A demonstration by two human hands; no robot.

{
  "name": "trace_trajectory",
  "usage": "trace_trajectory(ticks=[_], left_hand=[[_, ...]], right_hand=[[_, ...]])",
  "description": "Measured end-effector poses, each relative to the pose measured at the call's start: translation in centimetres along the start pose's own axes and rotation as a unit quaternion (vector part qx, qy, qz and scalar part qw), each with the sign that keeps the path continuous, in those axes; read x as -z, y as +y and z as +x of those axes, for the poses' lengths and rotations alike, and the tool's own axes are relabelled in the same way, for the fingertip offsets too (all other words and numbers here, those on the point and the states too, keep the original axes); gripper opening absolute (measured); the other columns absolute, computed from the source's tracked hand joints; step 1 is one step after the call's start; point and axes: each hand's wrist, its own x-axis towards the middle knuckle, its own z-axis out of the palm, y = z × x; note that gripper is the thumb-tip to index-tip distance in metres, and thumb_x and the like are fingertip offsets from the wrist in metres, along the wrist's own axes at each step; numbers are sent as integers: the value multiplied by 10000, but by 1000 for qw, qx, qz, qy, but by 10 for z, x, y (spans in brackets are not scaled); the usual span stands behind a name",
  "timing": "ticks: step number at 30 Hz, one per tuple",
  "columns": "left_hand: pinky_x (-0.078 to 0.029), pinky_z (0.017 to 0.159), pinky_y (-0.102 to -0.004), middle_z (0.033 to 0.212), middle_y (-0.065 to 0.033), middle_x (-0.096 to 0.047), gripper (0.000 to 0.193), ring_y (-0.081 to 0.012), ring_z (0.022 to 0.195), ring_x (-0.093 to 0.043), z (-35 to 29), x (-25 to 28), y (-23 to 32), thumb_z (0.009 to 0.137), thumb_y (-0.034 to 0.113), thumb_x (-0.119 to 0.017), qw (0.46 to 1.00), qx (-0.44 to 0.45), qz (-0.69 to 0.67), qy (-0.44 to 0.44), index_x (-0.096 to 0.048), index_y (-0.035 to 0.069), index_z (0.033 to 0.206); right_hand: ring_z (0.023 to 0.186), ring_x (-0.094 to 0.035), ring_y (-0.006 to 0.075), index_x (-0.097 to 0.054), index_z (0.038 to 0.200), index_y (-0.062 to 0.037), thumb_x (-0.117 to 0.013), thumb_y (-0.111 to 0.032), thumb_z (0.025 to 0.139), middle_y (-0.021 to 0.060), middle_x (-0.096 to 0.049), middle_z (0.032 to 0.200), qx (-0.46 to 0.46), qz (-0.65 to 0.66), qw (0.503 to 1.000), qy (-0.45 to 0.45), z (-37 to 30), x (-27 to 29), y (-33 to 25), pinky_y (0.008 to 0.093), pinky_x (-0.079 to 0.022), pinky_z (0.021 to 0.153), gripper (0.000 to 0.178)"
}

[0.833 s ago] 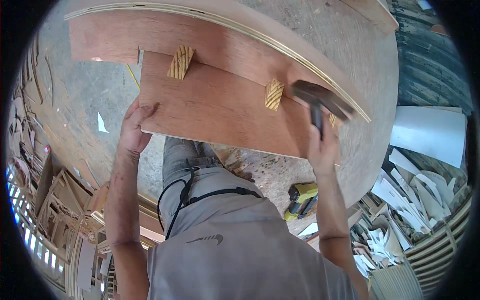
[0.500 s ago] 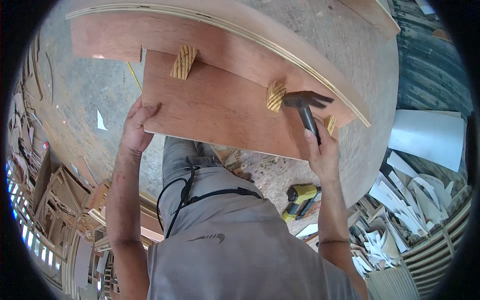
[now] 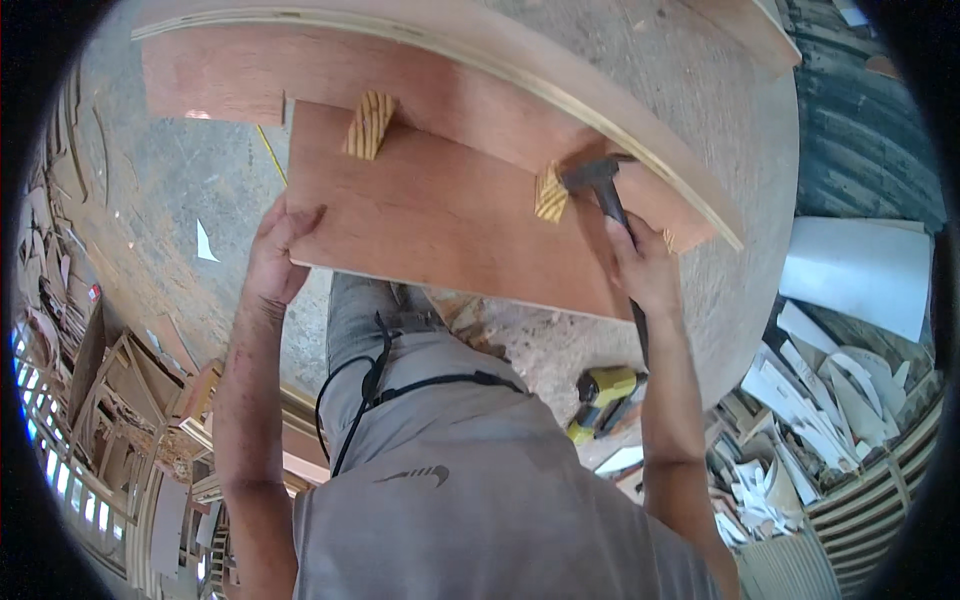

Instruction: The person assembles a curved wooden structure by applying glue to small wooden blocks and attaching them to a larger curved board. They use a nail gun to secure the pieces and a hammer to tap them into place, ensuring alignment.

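Observation:
My left hand [image 3: 275, 250] grips the left end of a reddish plywood board [image 3: 440, 225], thumb on top and fingers underneath. In my right hand [image 3: 645, 265] is a claw hammer [image 3: 603, 180], its head against or right beside the right side of a striped wood block [image 3: 549, 192]. A second striped block [image 3: 370, 125] stands farther left on the board. Another block [image 3: 669, 241] shows partly behind my right hand. Along the far side of the board stands a curved plywood piece [image 3: 220, 70] with a pale layered edge.
A yellow and black power tool [image 3: 603, 395] lies on the floor below the board's right part. White sheet offcuts [image 3: 815, 400] are piled at the right, under a larger white sheet [image 3: 855, 275]. Wood scraps and frames [image 3: 130, 390] fill the left side.
My right hand has shifted slightly up, and the hammer has turned, its head now higher and its handle end showing below my hand. My left hand and the board have hardly moved.

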Motion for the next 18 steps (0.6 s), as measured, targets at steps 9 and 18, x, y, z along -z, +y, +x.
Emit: trace_trajectory(ticks=[9,18], left_hand=[[-418,1084,-364,1388,-144,-561,610,-235,1268,-549,3,2,1,893,60,-572,1000,-2,-13,2,-401,-46,1469],[-421,1084,-378,1371,-148,-570,602,-240,1248,-560,3,2,3,892,79,-583,1000,2,-7,5,-414,-45,1456]], right_hand=[[851,-655,207,-599,1293,2,-603,-276,1010,148,-675,949,72,13,993,90,-32,-2,37,346,-518,755,396],[880,-722,316,-592,1297,-20,-619,-242,993,217,-708,953,258,-110,951,133,-16,-19,24,378,-547,778,377]])
